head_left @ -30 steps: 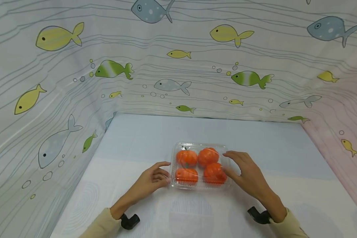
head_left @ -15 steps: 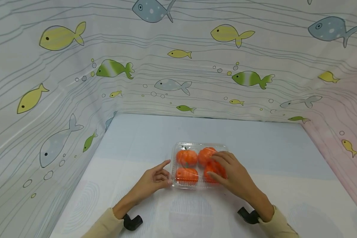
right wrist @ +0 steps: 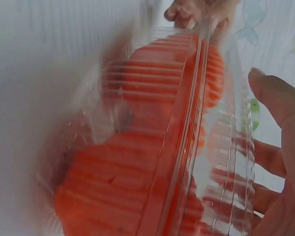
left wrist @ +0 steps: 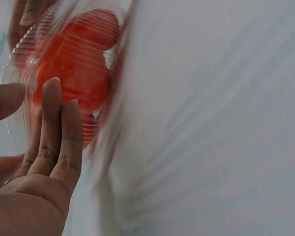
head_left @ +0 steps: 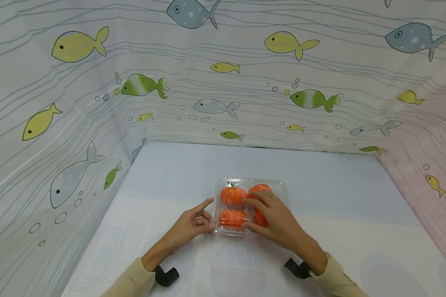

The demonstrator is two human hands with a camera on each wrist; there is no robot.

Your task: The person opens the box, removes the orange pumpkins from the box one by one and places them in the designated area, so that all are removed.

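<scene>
A clear plastic box (head_left: 230, 180) with a lid lies on the table in the head view. Several orange, ribbed fruit-like pieces (head_left: 233, 198) show through it, one with a green top. At the box's left edge is my left hand (head_left: 187, 227); in the left wrist view its fingertips (left wrist: 52, 93) overlap the ridged side wall, with the thumb by the rim. Above the right half of the lid, my right hand (head_left: 276, 220) has loosely bent, spread fingers, hiding some of the pieces. The right wrist view shows its thumb (right wrist: 275, 93) apart from the lid.
A pale blue and white cloth (head_left: 178, 165) covers the table. Behind and at both sides hangs a fish-print curtain (head_left: 193, 62). Black angled pieces (head_left: 166, 276) sit at the wrists, near the cream sleeves (head_left: 131, 280).
My right hand has moved left across the lid, from the right edge to its middle. The left hand has shifted only slightly toward the box's edge; the box stays in place.
</scene>
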